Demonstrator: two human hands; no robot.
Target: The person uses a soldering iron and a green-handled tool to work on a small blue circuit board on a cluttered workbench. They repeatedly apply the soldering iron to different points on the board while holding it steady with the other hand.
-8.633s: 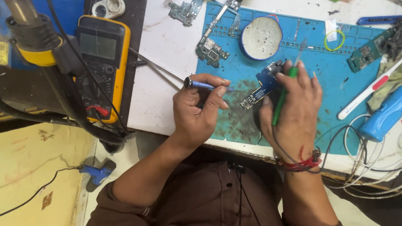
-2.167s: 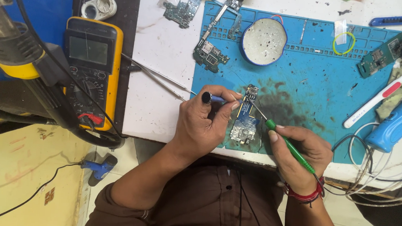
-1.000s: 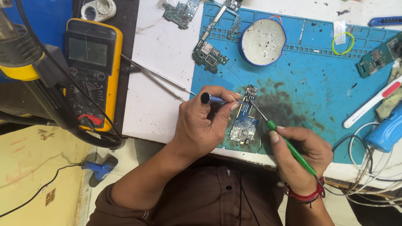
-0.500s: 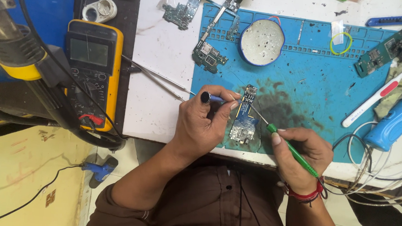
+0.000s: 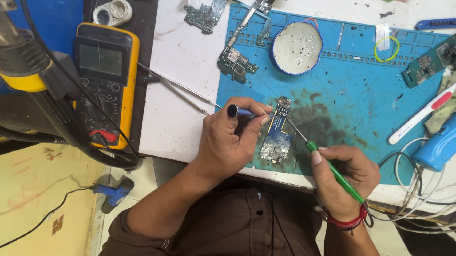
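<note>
- The narrow blue-and-silver circuit board [image 5: 277,139] lies on the stained blue silicone work mat [image 5: 358,99], near the mat's 7 o'clock corner, between the two hands.
- The left hand [image 5: 232,139] sits at the board's 9 o'clock, fingers curled round a slim blue-handled tool with a black end cap [image 5: 240,112]; its tip reaches the board's upper end.
- The right hand [image 5: 347,176] sits at the board's 4 o'clock, pinching a thin green-handled probe [image 5: 332,170] whose metal shaft slants to 10 o'clock and meets the board near its top.
- At the board's 12 o'clock stands a round blue-rimmed dish with a pale grey inside [image 5: 298,47].
- At 11 o'clock lie two loose green circuit boards [image 5: 238,62]; long steel tweezers [image 5: 177,87] lie on the white tabletop at 10 o'clock.
- Farther toward 9 o'clock rests a yellow-cased multimeter [image 5: 103,82], with a hot-air nozzle on a yellow collar [image 5: 9,48] beyond.
- At 3 o'clock a blue plastic handheld tool [image 5: 447,135] and a white toothbrush with a red grip [image 5: 432,107] lie by tangled white cables [image 5: 431,206].
</note>
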